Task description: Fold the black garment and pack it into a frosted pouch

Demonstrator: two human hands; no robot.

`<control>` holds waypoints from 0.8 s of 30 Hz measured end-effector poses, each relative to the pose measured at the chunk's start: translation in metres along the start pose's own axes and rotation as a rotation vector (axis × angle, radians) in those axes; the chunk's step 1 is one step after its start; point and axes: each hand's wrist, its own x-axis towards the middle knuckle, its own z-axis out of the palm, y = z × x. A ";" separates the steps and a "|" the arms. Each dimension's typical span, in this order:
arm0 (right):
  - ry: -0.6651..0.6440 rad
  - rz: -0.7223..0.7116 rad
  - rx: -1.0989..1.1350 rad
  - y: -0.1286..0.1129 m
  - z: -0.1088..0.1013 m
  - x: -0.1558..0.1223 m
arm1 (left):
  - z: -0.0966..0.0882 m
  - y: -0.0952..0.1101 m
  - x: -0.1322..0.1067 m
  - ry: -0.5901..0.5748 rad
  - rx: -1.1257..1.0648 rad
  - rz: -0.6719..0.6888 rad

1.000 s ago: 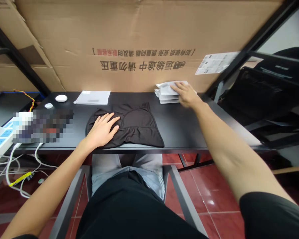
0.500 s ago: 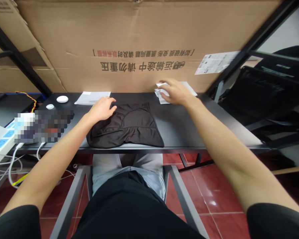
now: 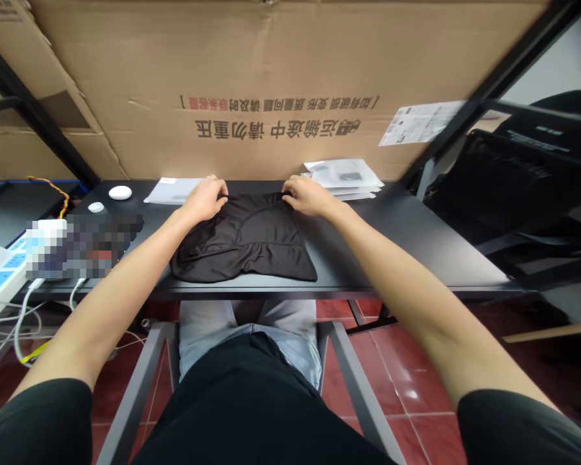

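A black garment (image 3: 246, 242) lies flat on the black table (image 3: 368, 245) in front of me. My left hand (image 3: 204, 199) is closed in a pinch on its far left corner. My right hand (image 3: 306, 196) pinches its far right corner in the same way. Both hands sit at the garment's far edge, about a garment's width apart.
A stack of white plastic packets (image 3: 343, 177) lies at the back right, and a single flat packet (image 3: 172, 190) at the back left. Two small white round objects (image 3: 119, 192) and a power strip (image 3: 0, 278) with cables are at the left. A large cardboard box (image 3: 281, 84) stands behind the table.
My right hand left the stack of packets and came to the garment's far right corner. My left hand slid from the garment's middle to its far left corner and closed on it.
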 end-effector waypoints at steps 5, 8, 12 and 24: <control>0.142 -0.118 0.062 -0.006 -0.011 -0.040 | -0.022 0.012 -0.030 0.017 -0.082 0.157; 0.092 -0.210 0.086 -0.016 -0.008 -0.072 | -0.027 0.018 -0.057 -0.065 -0.137 0.249; 0.005 -0.300 0.121 -0.027 -0.001 -0.098 | -0.026 0.023 -0.085 -0.241 -0.126 0.254; -0.191 -0.302 0.217 -0.065 -0.017 -0.169 | -0.046 0.020 -0.179 -0.396 -0.007 0.333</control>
